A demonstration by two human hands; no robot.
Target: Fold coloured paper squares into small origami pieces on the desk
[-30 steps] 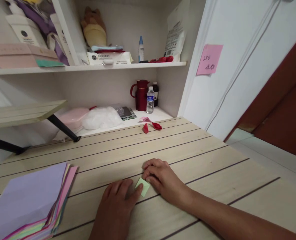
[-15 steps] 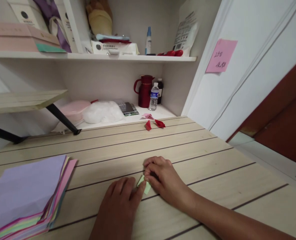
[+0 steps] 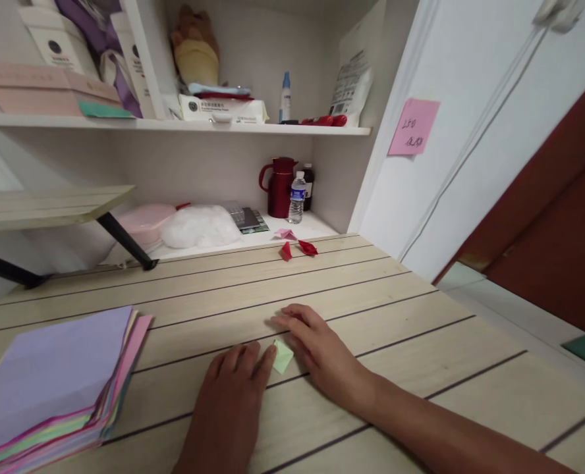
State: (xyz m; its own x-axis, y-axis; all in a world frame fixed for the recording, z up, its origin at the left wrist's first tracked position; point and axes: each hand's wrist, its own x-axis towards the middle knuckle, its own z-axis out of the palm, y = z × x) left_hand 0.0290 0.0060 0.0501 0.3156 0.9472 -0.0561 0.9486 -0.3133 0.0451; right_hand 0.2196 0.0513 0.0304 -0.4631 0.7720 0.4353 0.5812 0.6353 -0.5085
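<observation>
White shelving (image 3: pixel 208 164) is seen at the back of the room, and in front of it a surface (image 3: pixel 198 306) of pale planks with dark lines is extended. At the left, a small raised stand (image 3: pixel 50 210) is supported by black legs on this surface. Below the stand, nearer to the viewer, a stack of coloured paper (image 3: pixel 60 375) is placed, with a lilac sheet on top. In the lower compartment of the shelving, a dark red jug (image 3: pixel 279 191) is kept, and just before it a water bottle (image 3: pixel 297 201) is stood upright. The left hand (image 3: pixel 236 388) is laid palm down, its thumb set apart from the fingers and placed on the paper's left edge. The right hand (image 3: pixel 322 349) is held at the other side, with thumb and fingers apart and nothing gripped; whether the paper is touched by it cannot be told. Near the far edge, two red folded pieces (image 3: pixel 307 248) are left. Between both hands, the small light green folded paper (image 3: pixel 284 359) is rested on the surface.
</observation>
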